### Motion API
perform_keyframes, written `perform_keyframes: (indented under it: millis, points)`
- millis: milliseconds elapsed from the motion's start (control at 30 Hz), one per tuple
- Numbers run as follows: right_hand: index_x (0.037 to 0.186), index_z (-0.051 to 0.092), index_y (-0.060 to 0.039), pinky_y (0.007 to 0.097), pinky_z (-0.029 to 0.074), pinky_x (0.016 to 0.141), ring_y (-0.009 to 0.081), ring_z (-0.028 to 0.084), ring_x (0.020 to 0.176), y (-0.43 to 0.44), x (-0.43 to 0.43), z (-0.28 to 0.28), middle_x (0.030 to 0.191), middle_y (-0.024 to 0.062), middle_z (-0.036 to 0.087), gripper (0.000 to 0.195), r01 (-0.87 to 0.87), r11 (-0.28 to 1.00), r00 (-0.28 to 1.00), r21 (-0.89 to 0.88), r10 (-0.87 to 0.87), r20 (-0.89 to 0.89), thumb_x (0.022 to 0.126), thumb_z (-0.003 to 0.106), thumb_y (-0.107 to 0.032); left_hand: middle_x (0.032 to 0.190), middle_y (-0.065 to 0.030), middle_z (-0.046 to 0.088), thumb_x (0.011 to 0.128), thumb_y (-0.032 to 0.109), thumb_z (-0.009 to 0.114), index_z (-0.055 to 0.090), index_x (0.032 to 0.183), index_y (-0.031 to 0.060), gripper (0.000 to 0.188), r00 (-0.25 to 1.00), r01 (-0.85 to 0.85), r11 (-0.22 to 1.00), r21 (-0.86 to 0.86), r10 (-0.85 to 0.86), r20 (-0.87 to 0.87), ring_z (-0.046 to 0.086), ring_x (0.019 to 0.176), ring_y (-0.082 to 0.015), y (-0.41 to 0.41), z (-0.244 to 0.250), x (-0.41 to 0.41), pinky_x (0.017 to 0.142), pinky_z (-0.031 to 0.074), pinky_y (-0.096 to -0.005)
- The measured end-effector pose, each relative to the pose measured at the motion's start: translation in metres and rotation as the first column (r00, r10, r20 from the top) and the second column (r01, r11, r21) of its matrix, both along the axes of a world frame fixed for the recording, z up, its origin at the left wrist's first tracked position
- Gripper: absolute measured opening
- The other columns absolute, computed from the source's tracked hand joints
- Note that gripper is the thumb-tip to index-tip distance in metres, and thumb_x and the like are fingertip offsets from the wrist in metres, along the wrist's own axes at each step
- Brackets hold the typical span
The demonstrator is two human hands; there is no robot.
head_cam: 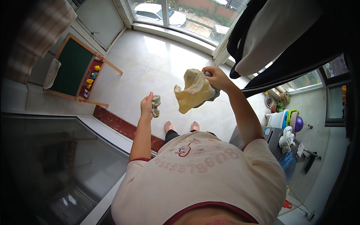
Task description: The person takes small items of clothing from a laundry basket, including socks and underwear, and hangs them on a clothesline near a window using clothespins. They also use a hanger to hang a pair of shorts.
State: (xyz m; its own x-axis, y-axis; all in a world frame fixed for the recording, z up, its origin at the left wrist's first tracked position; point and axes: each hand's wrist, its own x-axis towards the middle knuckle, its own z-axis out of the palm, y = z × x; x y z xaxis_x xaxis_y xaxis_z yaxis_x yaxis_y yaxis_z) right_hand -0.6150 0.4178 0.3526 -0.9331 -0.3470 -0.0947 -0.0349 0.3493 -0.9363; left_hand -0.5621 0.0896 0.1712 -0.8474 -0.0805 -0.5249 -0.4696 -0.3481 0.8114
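My left hand [147, 106], left of the middle, is closed on a small crumpled pale green cloth [156, 106]. Further right and higher up, my right hand [216, 78] grips a bunch of fabric. A pale yellow cloth [194, 91] hangs from it on the left, and a grey cloth [215, 94] shows behind, partly hidden by the hand and the yellow cloth. The two hands are apart, both held out over the floor in front of me.
Dark and grey garments [270, 42] hang at the upper right, close to my right arm. A green chalkboard easel [73, 69] stands left, near a glass panel [64, 157]. Windows [180, 17] lie ahead. A grey appliance [271, 137] and a purple ball [298, 124] are at right.
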Motion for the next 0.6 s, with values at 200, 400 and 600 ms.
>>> perform_keyframes:
  millis: [200,400,600]
  points:
    - [0.083,0.068,-0.0032,0.0383,0.05,0.063,0.0296,0.064,0.069,-0.023,-0.003,-0.033,0.074,0.0124,0.067,0.025,0.039,0.82,0.99,0.571,0.043,-0.131,0.078,0.064,-0.028,0.092,-0.0055,0.064,0.084,0.003,0.065,0.052,0.134,0.0065,0.051,0.969,0.026,0.973,-0.231,-0.081,-0.232,0.062,0.07,-0.0101,-0.006,0.013,0.014,0.063,0.054,-0.0255]
    - [0.086,0.071,-0.0089,0.0373,0.052,0.065,0.027,0.066,0.071,-0.026,-0.026,-0.019,0.078,0.0086,0.069,0.023,0.127,0.687,0.969,0.716,0.068,-0.237,0.083,0.068,-0.031,0.093,-0.0033,0.063,0.083,0.004,0.064,0.048,0.139,0.0082,0.058,0.891,0.249,0.883,-0.397,-0.37,-0.265,0.062,0.077,-0.0098,0.026,0.022,0.017,0.066,0.053,-0.0255]
    - [0.093,0.068,-0.006,0.0353,0.052,0.064,0.0223,0.066,0.071,-0.017,-0.027,0.022,0.081,0.0094,0.069,0.024,-0.048,0.749,0.939,0.66,0.26,-0.227,0.083,0.071,-0.027,0.091,-0.0045,0.067,0.084,0.029,0.071,0.047,0.141,0.0079,0.065,0.882,0.24,0.784,-0.572,-0.422,-0.209,0.063,0.083,-0.0151,0.053,0.033,-0.004,0.077,0.05,-0.0315]
